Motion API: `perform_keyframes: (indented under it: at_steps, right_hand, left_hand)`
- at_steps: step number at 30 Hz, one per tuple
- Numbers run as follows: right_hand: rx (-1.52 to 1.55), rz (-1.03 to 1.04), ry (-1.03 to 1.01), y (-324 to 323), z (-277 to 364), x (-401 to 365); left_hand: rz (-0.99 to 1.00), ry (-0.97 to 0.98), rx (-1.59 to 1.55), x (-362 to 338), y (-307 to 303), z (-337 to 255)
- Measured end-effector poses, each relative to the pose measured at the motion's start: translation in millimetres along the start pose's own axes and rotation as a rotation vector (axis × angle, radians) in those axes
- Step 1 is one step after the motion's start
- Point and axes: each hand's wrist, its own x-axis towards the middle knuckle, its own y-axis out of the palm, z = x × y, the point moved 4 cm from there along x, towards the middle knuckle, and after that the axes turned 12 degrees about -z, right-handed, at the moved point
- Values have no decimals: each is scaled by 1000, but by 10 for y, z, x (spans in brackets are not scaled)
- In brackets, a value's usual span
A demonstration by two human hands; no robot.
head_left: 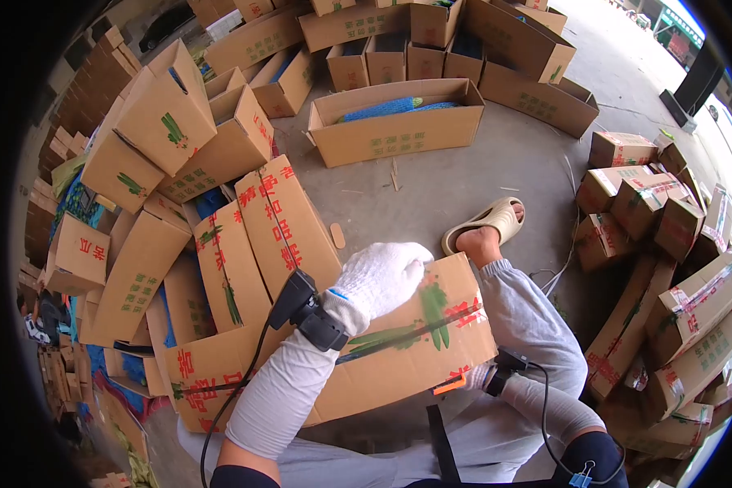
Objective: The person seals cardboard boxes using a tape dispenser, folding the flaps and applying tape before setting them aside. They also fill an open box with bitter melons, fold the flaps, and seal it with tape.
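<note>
A long, closed cardboard box (pixel 398 366) with red characters, green printed vegetables and a dark strip along it lies across my lap. My left hand (pixel 382 281), in a white knitted glove, is at the box's far edge with its fingers curled. What those fingers hold, if anything, is hidden. Below the box's right end is my right hand (pixel 481 376), mostly covered by the box and also gloved. It is closed around an orange-edged tool (pixel 450 384) whose kind I cannot make out. Two similar closed boxes, one of them a taped box (pixel 281 215), stand just beyond my left forearm.
An open carton (pixel 398 146) holding blue-netted goods (pixel 382 109) stands ahead, with several open cartons behind it. More cartons (pixel 167 122) are stacked at left. Closed boxes (pixel 655 199) are piled at right. My sandalled foot (pixel 484 236) rests on the concrete floor (pixel 374 207).
</note>
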Motion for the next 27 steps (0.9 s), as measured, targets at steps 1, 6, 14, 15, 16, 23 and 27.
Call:
perform_keyframes:
  at_steps: [1,6,14,15,16,23,27]
  right_hand:
    - [-3,-6,-9,-99,68,251]
    - [183,-18,-55,-627,562,1751]
    - [-16,-132,-647,-1002,2870,2785]
    - [-136,-165,-690,-935,3038,2689]
    - [-258,-201,-728,-876,3146,2568]
    - [-512,-196,-764,-591,2702,1432]
    - [172,96,-624,-517,2365,814]
  left_hand:
    - [65,-46,-36,8,-31,7]
    - [-66,-234,-450,103,140,411]
    - [-651,-781,-906,67,46,673]
    - [-694,-840,-1140,66,148,767]
    - [-725,-895,-1379,66,170,761]
    - [81,-151,-611,8,-100,321]
    - [-7,64,-61,-186,-277,58]
